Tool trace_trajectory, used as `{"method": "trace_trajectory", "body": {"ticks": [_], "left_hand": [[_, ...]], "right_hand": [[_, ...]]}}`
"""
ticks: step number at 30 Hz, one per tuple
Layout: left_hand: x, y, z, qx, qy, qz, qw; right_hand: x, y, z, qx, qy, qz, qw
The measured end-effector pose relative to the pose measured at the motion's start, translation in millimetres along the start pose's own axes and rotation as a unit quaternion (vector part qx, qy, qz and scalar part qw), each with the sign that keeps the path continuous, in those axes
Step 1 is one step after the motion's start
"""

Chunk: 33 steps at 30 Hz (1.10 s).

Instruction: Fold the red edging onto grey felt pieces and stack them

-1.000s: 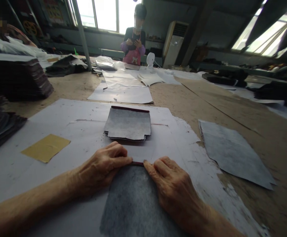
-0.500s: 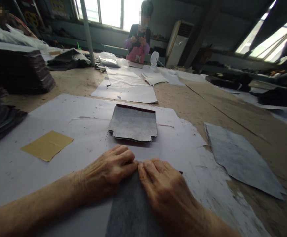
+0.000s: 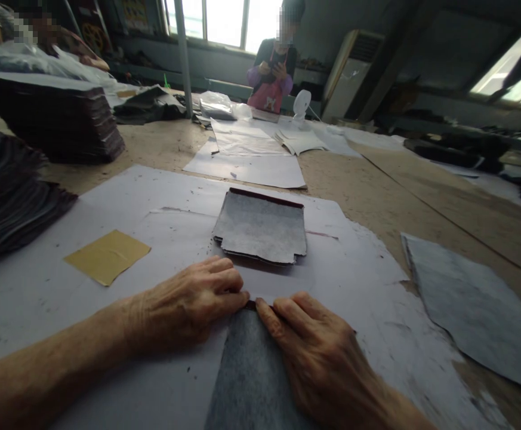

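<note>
A grey-backed piece of material (image 3: 255, 376) lies under my hands on white paper, and a dark maroon strip shows along its far edge. My left hand (image 3: 200, 298) is closed, with curled fingers and its thumb gripping that edge at the left corner. On the right part of the same edge, my right hand (image 3: 316, 343) has its fingers bent and pressed together on the material. The two thumbs almost meet, with a short bit of maroon edge between them. Just beyond my hands lies a small stack of similar grey pieces (image 3: 262, 227) with a maroon folded edge and notched corners.
A tan square (image 3: 108, 257) lies on the white paper (image 3: 170, 236) at left. Tall stacks of dark sheets (image 3: 58, 122) stand at far left. More grey pieces (image 3: 475, 298) lie at right. A person (image 3: 273, 74) stands across the table; another is at the upper left.
The whole view has shifted, so the table things appear further right. My right hand has drawn slightly away from the left, and the maroon edge now shows between the thumbs.
</note>
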<state>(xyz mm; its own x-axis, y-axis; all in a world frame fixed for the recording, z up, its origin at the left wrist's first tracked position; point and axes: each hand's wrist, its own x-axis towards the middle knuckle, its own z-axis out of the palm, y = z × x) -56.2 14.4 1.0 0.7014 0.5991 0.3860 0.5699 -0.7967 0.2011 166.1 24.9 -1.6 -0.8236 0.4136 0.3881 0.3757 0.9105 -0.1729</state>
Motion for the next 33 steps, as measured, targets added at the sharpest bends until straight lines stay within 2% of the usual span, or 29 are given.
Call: {"method": "trace_trajectory", "body": {"ticks": [3, 9, 15, 21, 24, 27, 30, 33], "left_hand": [[-1.0, -0.8, -2.5, 0.001, -0.027, -0.004, 1.0], [-4.1, -7.6, -19.9, -0.026, 0.047, -0.046, 0.997], [-0.7, -4.5, -25.4, -0.092, 0.013, -0.05, 0.994], [1.3, -6.2, -20.4, -0.06, 0.014, -0.076, 0.995], [0.9, -7.2, -19.3, -0.05, 0.016, -0.08, 0.995], [-0.2, -7.0, -19.0, -0.041, 0.017, -0.089, 0.995], [-0.3, -5.2, -17.1, -0.039, 0.051, -0.092, 0.994], [2.9, -0.3, -11.9, -0.055, 0.089, -0.082, 0.991]], "right_hand": [[3.1, 1.3, -0.8, -0.007, -0.045, 0.014, 0.999], [5.9, 3.4, -0.8, -0.011, -0.066, 0.023, 0.997], [7.8, 4.4, -0.9, -0.017, -0.092, 0.031, 0.995], [13.3, -0.8, -1.5, -0.022, -0.104, 0.048, 0.993], [13.5, -1.1, -1.6, -0.008, -0.08, 0.067, 0.994], [10.6, 3.8, -3.9, 0.052, 0.002, 0.076, 0.996], [7.4, 8.8, -7.1, 0.076, 0.075, 0.075, 0.991], [6.3, 8.3, -6.1, 0.039, 0.071, 0.097, 0.992]]}}
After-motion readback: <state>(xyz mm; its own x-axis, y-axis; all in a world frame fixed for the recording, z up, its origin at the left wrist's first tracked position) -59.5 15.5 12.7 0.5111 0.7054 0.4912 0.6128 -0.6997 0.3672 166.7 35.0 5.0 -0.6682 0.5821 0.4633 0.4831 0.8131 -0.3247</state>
